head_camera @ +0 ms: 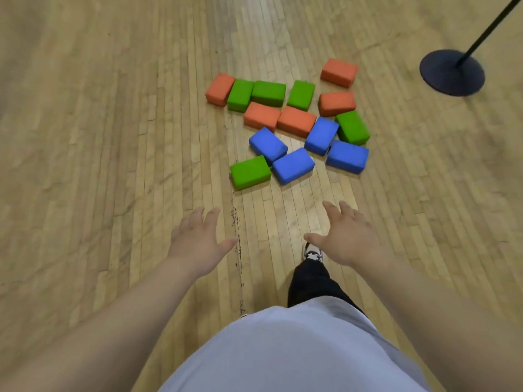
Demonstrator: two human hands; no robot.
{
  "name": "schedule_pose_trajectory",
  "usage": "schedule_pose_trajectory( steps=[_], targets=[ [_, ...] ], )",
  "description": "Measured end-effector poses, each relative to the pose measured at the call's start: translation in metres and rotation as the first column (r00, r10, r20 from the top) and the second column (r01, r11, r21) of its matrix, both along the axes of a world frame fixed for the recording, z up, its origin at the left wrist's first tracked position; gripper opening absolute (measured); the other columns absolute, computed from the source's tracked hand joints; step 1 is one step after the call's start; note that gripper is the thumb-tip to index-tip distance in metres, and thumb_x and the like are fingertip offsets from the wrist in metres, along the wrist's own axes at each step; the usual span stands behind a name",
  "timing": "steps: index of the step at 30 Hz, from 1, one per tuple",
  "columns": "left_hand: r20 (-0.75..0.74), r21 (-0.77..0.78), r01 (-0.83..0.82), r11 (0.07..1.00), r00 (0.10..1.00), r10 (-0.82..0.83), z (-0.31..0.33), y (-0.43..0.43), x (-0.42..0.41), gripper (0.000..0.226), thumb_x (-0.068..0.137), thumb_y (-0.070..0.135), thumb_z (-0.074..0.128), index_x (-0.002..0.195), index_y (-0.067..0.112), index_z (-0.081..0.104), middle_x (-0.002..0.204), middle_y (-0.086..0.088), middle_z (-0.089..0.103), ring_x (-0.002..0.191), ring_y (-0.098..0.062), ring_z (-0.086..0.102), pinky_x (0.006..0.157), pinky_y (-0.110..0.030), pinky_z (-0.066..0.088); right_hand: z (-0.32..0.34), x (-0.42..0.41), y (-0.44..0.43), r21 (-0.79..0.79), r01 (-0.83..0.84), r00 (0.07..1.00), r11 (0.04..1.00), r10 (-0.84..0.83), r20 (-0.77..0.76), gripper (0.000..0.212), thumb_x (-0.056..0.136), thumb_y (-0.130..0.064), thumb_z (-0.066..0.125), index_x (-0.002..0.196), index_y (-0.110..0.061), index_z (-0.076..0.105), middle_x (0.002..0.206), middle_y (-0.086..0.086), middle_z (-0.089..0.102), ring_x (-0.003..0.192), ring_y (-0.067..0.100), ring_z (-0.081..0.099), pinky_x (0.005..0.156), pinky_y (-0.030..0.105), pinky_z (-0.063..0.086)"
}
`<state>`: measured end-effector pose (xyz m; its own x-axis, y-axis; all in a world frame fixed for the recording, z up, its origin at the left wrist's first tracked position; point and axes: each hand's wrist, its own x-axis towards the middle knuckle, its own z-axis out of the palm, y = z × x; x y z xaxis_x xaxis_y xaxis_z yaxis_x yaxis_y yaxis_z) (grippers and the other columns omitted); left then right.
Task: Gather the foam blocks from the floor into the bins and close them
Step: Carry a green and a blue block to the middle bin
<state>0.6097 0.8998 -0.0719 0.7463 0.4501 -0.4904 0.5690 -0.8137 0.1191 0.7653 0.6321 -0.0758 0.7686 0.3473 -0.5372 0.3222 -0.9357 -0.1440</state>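
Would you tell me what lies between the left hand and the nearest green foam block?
Only bare wooden floor, in the head view, separates the left hand from the green foam block.

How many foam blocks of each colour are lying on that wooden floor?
Orange blocks: 5
Green blocks: 5
Blue blocks: 4
Total: 14

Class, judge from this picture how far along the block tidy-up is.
Done: nothing; all fourteen foam blocks lie on the wooden floor. In hand: left hand and right hand reach toward them, open and empty. Left: binning every block and closing the bins, which are out of view.
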Motion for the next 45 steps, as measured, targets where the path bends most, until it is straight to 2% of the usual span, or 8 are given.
schedule_pose_trajectory(
  steps=[10, 17, 22, 25, 30, 37, 41, 45],
  targets=[
    [0.008, -0.035, -0.222, 0.974, 0.975, 0.223, 0.000, 0.000, 0.158, 0.085, 0.094, 0.074, 0.044, 0.161, 0.034, 0.011, 0.170, -0.008, 0.011, 0.156, -0.031, 0.009, 0.125, -0.054, 0.016, 0.005, 0.205, 0.054, -0.010, -0.254, 0.967, 0.967, 0.254, -0.004, 0.100, 0.082, -0.083, 0.050, 0.161, -0.035, 0.013, 0.170, 0.008, 0.014, 0.153, 0.034, 0.021, 0.120, 0.055, 0.027],
    [-0.050, -0.032, -0.291, 0.956, 0.956, 0.290, -0.008, 0.045, 0.215, 0.085, 0.094, 0.074, 0.044, 0.162, 0.032, 0.013, 0.169, -0.008, 0.014, 0.156, -0.031, 0.012, 0.125, -0.052, 0.016, -0.007, 0.287, 0.119, -0.003, -0.331, 0.942, 0.944, 0.330, -0.059, 0.101, 0.081, -0.082, 0.052, 0.162, -0.033, 0.014, 0.170, 0.005, 0.014, 0.152, 0.035, 0.021, 0.118, 0.054, 0.027],
    [-0.108, -0.071, -0.244, 0.967, 0.966, 0.236, -0.038, 0.118, 0.267, 0.088, 0.093, 0.076, 0.043, 0.162, 0.033, 0.011, 0.169, -0.010, 0.014, 0.155, -0.033, 0.014, 0.123, -0.053, 0.020, -0.029, 0.333, 0.176, -0.046, -0.312, 0.947, 0.949, 0.307, -0.093, 0.102, 0.082, -0.081, 0.054, 0.162, -0.032, 0.014, 0.170, 0.007, 0.014, 0.151, 0.034, 0.023, 0.117, 0.052, 0.029],
    [-0.142, -0.078, -0.165, 0.983, 0.978, 0.153, -0.052, 0.169, 0.311, 0.088, 0.092, 0.076, 0.043, 0.162, 0.031, 0.014, 0.168, -0.011, 0.019, 0.153, -0.034, 0.019, 0.122, -0.053, 0.024, -0.040, 0.359, 0.210, -0.082, -0.282, 0.956, 0.956, 0.272, -0.113, 0.103, 0.081, -0.081, 0.054, 0.162, -0.032, 0.014, 0.169, 0.008, 0.015, 0.151, 0.033, 0.023, 0.118, 0.051, 0.030],
    [-0.231, -0.086, -0.004, 0.996, 0.973, -0.016, -0.082, 0.235, 0.381, 0.089, 0.093, 0.079, 0.037, 0.162, 0.028, 0.011, 0.169, -0.014, 0.015, 0.155, -0.035, 0.015, 0.122, -0.055, 0.024, -0.075, 0.403, 0.257, -0.143, -0.327, 0.933, 0.934, 0.295, -0.207, 0.105, 0.081, -0.080, 0.052, 0.163, -0.032, 0.006, 0.171, 0.009, 0.007, 0.155, 0.034, 0.015, 0.121, 0.054, 0.026],
    [-0.297, -0.166, 0.005, 0.986, 0.953, -0.055, -0.176, 0.262, 0.445, 0.089, 0.092, 0.077, 0.041, 0.162, 0.028, 0.013, 0.166, -0.013, 0.021, 0.152, -0.033, 0.021, 0.122, -0.053, 0.023, -0.176, 0.459, 0.293, -0.170, -0.360, 0.900, 0.917, 0.293, -0.323, 0.104, 0.083, -0.075, 0.057, 0.163, -0.032, 0.004, 0.171, 0.008, 0.003, 0.156, 0.035, 0.009, 0.124, 0.052, 0.020],
    [-0.354, -0.228, -0.114, 0.967, 0.935, 0.026, -0.262, 0.253, 0.464, 0.087, 0.095, 0.067, 0.049, 0.163, 0.029, 0.010, 0.165, -0.007, 0.019, 0.151, -0.031, 0.022, 0.117, -0.048, 0.027, -0.276, 0.491, 0.305, -0.204, -0.430, 0.862, 0.880, 0.332, -0.384, 0.109, 0.083, -0.073, 0.059, 0.162, -0.034, -0.004, 0.172, 0.007, -0.002, 0.157, 0.034, 0.002, 0.125, 0.052, 0.017],
    [-0.400, -0.241, -0.111, 0.964, 0.916, 0.006, -0.382, 0.246, 0.484, 0.093, 0.092, 0.071, 0.051, 0.162, 0.033, 0.004, 0.167, -0.009, 0.014, 0.154, -0.031, 0.015, 0.120, -0.049, 0.022, -0.398, 0.528, 0.316, -0.230, -0.570, 0.790, 0.789, 0.448, -0.420, 0.117, 0.081, -0.073, 0.062, 0.162, -0.032, -0.011, 0.171, 0.009, -0.007, 0.157, 0.038, -0.001, 0.125, 0.055, 0.014]
  ],
)
